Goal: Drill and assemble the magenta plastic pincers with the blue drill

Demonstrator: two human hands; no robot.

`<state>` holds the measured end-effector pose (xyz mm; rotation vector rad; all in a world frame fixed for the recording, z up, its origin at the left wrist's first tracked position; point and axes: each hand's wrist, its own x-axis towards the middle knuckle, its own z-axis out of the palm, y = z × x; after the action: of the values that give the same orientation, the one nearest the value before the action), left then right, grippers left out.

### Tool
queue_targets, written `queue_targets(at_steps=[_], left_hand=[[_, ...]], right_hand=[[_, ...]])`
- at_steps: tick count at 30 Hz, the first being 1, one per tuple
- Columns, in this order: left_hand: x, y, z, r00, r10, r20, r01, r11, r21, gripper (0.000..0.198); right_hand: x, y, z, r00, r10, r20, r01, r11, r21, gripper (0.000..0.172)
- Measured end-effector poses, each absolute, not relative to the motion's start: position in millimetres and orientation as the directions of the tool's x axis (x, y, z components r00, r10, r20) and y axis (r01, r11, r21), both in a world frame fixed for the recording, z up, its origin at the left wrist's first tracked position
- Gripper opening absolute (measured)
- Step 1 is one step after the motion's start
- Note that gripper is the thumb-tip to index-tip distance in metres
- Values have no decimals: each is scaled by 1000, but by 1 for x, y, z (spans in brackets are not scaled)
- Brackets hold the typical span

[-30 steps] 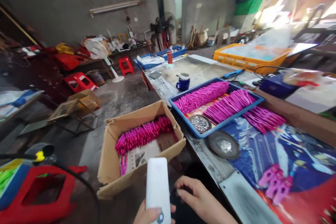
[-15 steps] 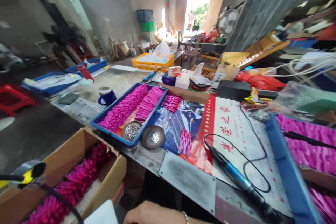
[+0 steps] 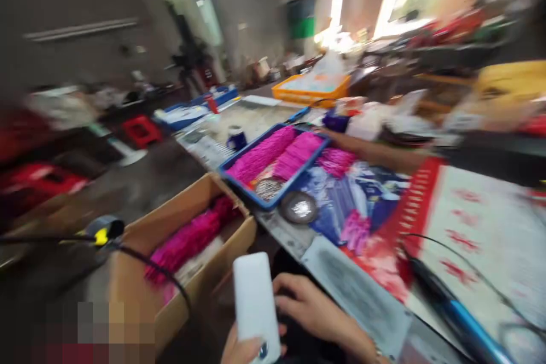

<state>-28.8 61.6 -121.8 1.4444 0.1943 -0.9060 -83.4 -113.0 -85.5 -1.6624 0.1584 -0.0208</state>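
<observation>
Left hand: the left hand (image 3: 243,350) is gripping the white device (image 3: 255,304) from below at the bottom centre of the frame
Right hand: the right hand (image 3: 313,313) is resting just right of it with fingers curled loosely, holding nothing
Change: half a second ago only the device's corner was showing; now it is standing fully in view
Axis: its long axis is running up the frame, top end pointing toward the cardboard box (image 3: 170,261)
Beyond: the blue tray (image 3: 251,196) is lying above, blurred

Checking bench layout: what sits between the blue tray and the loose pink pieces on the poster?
Head view: a round dark dish holding small shiny bits lies between blue tray and pink pieces.
</observation>
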Motion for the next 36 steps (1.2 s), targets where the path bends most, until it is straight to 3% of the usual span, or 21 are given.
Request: queue_targets(at_steps=[3, 5, 10, 18, 24, 28, 33, 36], left_hand=[[-50, 78, -92, 603, -576, -551, 708, 68, 703, 66], [-55, 74, -84, 635, -588, -501, 708, 183, 682, 63], [-66, 76, -88, 720, -451, -527, 682, 320, 658, 66], [-96, 124, -94, 783, -64, -618, 603, 322, 730, 66], [-140, 162, -112, 784, 198, -588, 553, 207, 807, 52], [-166, 179, -130, 695, 330, -639, 606, 210, 767, 51], [-177, 192, -151, 624, 372, -687, 675, 187, 714, 44], [-174, 194, -159, 612, 365, -701, 678, 213, 703, 53]], right_hand=[[-78, -120, -88, 998, -14, -59, -60, -33, -998, 25], [-64, -125, -93, 997, 47, -57, -57, 3, -998, 36], [-28, -119, -95, 988, 116, -97, -99, 9, -995, 56], [7, -77, -110, 867, 466, -175, -159, -73, -984, 63], [17, -56, -140, 771, 580, -262, -210, -157, -965, 59], [17, -46, -154, 723, 627, -292, -221, -190, -957, 51], [10, -42, -164, 698, 648, -303, -185, -246, -952, 47], [8, -41, -158, 705, 647, -290, -133, -281, -950, 37]])
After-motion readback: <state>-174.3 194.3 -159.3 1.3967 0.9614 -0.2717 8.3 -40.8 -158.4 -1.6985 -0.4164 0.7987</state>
